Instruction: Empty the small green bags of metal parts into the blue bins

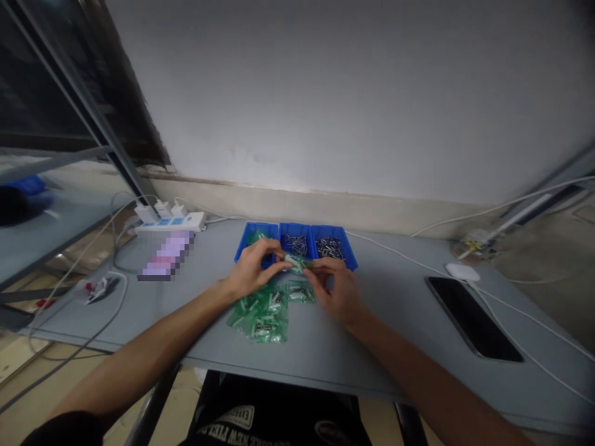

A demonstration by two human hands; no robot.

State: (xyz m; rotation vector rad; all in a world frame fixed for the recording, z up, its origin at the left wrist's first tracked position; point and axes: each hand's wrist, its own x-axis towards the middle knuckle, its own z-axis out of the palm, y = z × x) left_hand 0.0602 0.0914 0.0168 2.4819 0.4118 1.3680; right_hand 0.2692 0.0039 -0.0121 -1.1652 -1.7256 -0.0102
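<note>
Before the blue bins (296,243), our left hand (253,271) and right hand (335,290) pinch one small green bag (296,263) together; bare table (385,310) stretches rightward; no print legible.

Your grey counter (372,334) carries three blue bins (296,243), a heap of green packets (263,313), a power strip (171,223) and a dark phone (471,317).

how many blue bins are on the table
3, side by side at the back of the table: the left bin behind the left hand, the middle bin with dark metal parts, and the right bin with more. None seems hidden.
</note>
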